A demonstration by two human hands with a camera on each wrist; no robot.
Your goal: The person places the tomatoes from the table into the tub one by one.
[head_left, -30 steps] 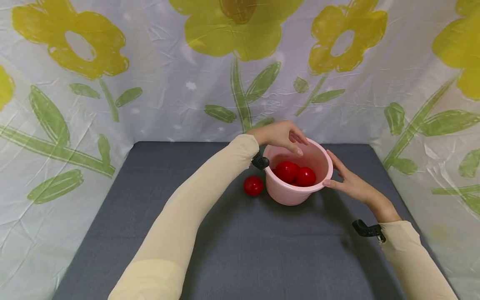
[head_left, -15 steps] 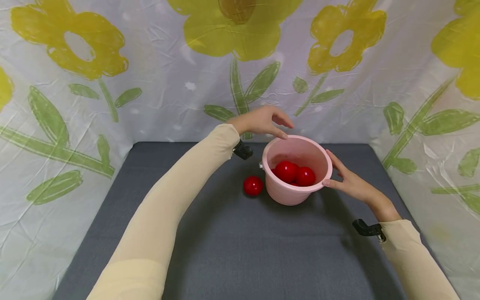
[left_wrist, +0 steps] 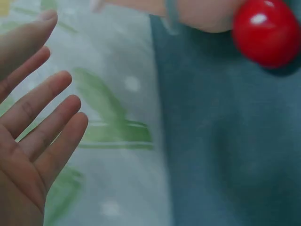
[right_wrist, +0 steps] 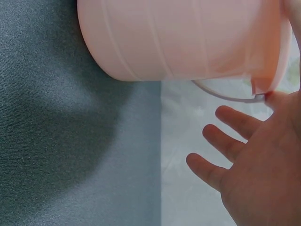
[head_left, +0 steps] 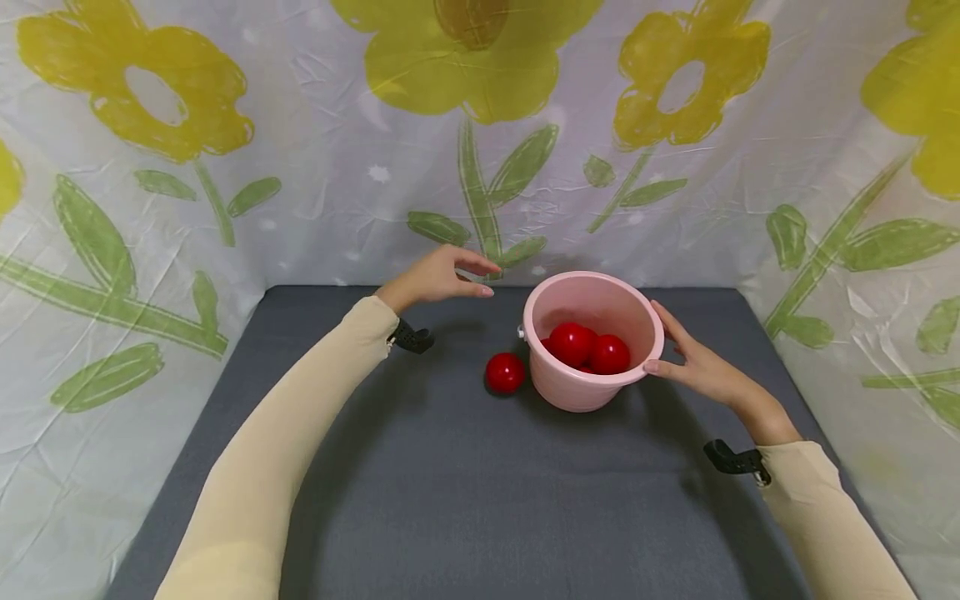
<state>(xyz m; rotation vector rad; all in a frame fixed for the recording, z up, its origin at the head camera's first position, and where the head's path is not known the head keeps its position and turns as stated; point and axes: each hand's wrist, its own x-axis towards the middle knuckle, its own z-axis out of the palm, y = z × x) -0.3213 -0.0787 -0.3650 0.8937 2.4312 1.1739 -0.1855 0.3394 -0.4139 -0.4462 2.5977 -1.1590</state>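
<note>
A pink bucket [head_left: 573, 390] stands on the dark table with several red balls [head_left: 572, 344] inside. My right hand [head_left: 697, 364] holds its rim from the right, thumb at the near side and forefinger farther back. In the right wrist view, the other three fingers [right_wrist: 223, 143] extend beside the bucket handle [right_wrist: 230, 99]. One loose red ball [head_left: 505, 372] lies on the table just left of the bucket. My left hand [head_left: 442, 275] hovers behind and to the left of that ball, fingers apart with nothing between them.
A dark grey cloth [head_left: 480, 500] covers the table. Around its back and sides hangs a pale curtain [head_left: 337, 167] with yellow flowers, close behind the bucket. Each wrist wears a black camera strap [head_left: 738, 461].
My left hand has moved away from above the bucket, out to the left and then lower. The right hand, the bucket and the balls stay in place.
</note>
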